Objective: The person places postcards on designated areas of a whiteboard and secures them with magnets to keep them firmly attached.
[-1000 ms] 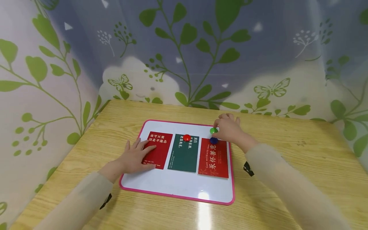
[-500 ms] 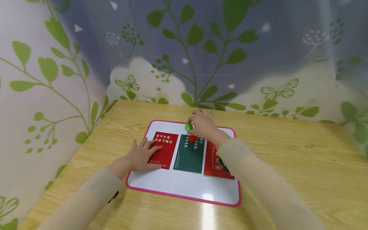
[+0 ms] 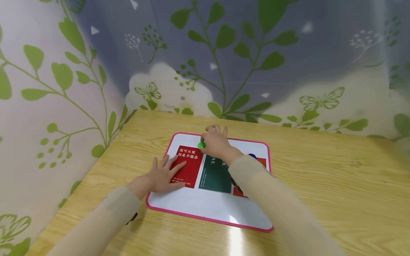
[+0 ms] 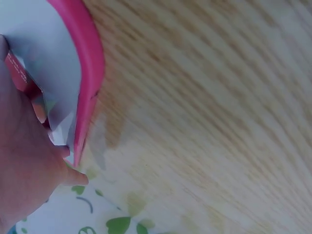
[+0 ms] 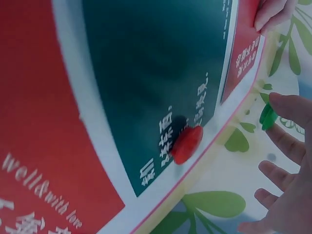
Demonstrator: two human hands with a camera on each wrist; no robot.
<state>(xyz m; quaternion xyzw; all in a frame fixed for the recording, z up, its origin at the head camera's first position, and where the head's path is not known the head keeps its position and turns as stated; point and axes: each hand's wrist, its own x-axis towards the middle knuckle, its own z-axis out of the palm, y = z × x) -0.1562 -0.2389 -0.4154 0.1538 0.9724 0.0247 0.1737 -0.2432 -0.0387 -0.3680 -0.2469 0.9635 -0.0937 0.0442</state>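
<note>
Between thumb and forefinger, my right hand [image 3: 217, 144] pinches a round green magnet [image 3: 201, 145] above the upper right corner of the left red card [image 3: 187, 172]. In the right wrist view the green magnet [image 5: 267, 117] is apart from the board. My left hand [image 3: 160, 176] rests with spread fingers on that card and the whiteboard [image 3: 205, 211]. On the middle, dark green card [image 3: 214, 176] sits a red magnet [image 5: 187, 145], hidden in the head view by my right hand. A dark blue magnet [image 3: 252, 156] sits at the top of the right red card [image 3: 262, 161], partly covered by my sleeve.
The pink-rimmed whiteboard lies on a light wooden table [image 3: 320, 177]. Behind and to the left, a wall covering [image 3: 179, 85] with printed leaves and butterflies meets the table edge. Each wrist carries a dark strap piece, partly seen under the sleeve.
My right hand has carried the green magnet leftward, from above the right red card to the left red card. My left hand has stayed on the left card. The head view has shifted slightly.
</note>
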